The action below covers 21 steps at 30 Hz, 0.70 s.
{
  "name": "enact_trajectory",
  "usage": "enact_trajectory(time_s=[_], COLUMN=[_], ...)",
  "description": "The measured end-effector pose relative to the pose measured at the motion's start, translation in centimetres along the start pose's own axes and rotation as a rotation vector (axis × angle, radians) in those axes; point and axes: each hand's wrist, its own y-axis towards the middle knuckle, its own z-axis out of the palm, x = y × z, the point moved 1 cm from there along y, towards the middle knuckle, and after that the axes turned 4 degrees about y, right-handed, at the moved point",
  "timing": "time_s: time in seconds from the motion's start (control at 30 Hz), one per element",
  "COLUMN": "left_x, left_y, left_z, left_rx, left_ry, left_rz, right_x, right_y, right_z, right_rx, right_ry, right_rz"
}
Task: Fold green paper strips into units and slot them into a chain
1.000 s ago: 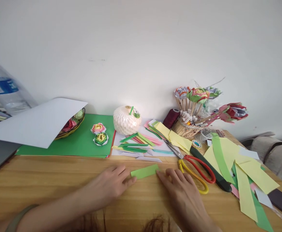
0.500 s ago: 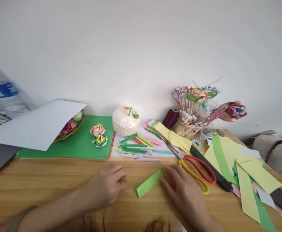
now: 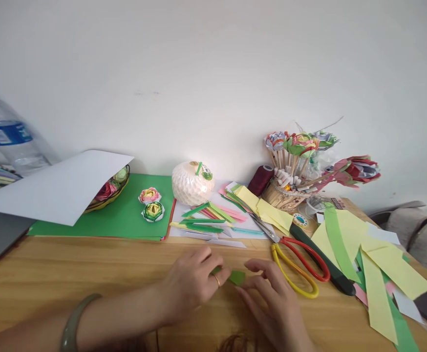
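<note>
A small green paper strip (image 3: 237, 277) lies between my hands near the front of the wooden table, its left part covered by fingers. My left hand (image 3: 195, 281), with a ring on one finger, is closed over that left part. My right hand (image 3: 274, 298) rests at the strip's right end, thumb and fingers apart and slightly bent. Just beyond it lie scissors (image 3: 301, 269) with one red and one yellow handle loop, next to a dark-handled tool (image 3: 340, 278).
Folded paper pieces (image 3: 202, 221) lie before a white textured ornament (image 3: 192, 183). Two paper flowers (image 3: 152, 211) sit on green sheets (image 3: 125, 222). A basket (image 3: 281, 194) holds stick-mounted flowers. Yellow paper scraps (image 3: 378, 293) spread at right; a water bottle (image 3: 8, 137) leans at left.
My left hand has moved right onto the green strip and now covers part of it. My right hand's fingers have bent and lifted somewhat. The view has shifted slightly.
</note>
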Motion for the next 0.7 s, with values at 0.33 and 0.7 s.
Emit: enact_trajectory(time_s=[0.33,0.7], left_x=[1.7,3.3], left_y=[0.0,0.2], left_z=[0.8,0.7], left_rx=[-0.180,-0.108], left_ry=[-0.224,-0.309], left_rz=[0.032,0.101], right_x=[1.5,1.1], right_y=[1.2,1.8], right_z=[-0.7,1.0], right_rx=[0.283,0.330], right_ry=[0.247,-0.084], right_rz=[-0.124,-0.297])
